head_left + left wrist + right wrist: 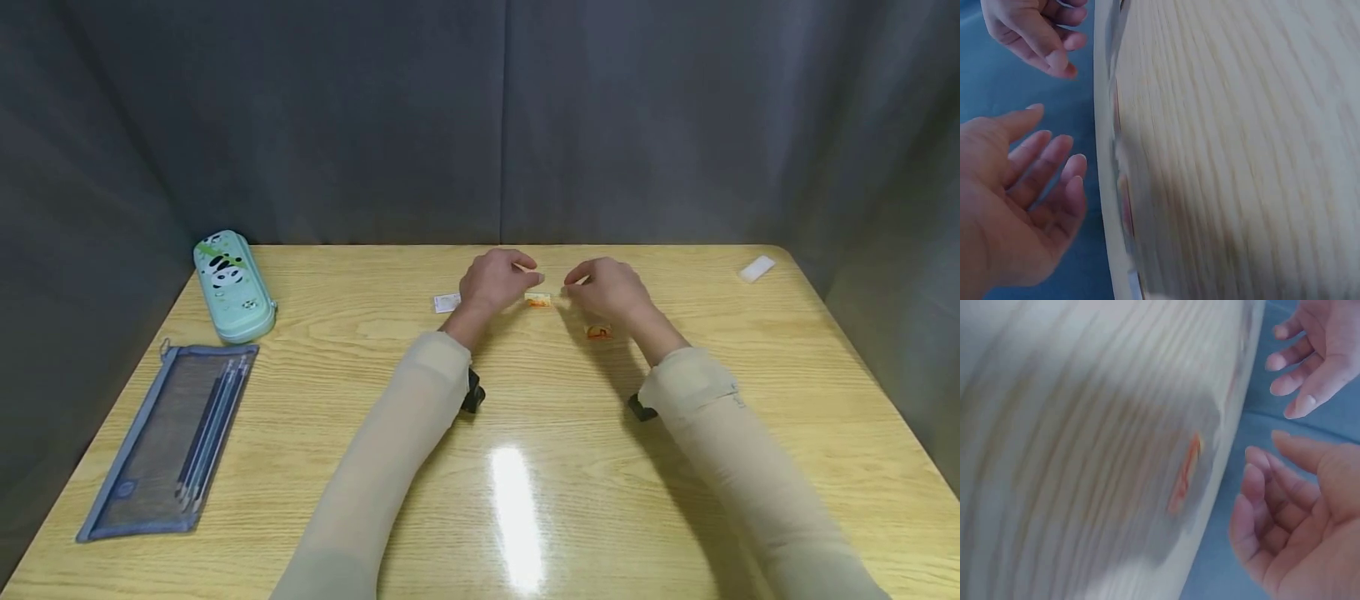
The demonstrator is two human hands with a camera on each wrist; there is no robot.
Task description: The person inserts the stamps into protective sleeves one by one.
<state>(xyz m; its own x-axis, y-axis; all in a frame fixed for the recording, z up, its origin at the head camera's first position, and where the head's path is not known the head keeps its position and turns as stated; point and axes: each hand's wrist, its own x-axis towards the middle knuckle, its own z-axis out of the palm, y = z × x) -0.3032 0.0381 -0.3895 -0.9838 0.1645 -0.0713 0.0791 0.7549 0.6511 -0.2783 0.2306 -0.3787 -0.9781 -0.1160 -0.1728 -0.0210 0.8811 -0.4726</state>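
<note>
My left hand hovers over the far middle of the table, its fingers loosely bent with nothing between them. Facing it, a short gap away, is my right hand, also empty, thumb and fingers apart in the right wrist view. A small flat yellow-and-orange rectangular piece lies on the wood between the two. Below the right hand is another small piece with a red-orange picture. A white rectangular piece with faint marks lies left of the left hand, partly covered by it.
A mint panda pencil case lies at the table's far left. Nearer is a blue mesh zip pouch with several pencils inside. At the far right corner sits a small white block. Grey curtains hang behind the table.
</note>
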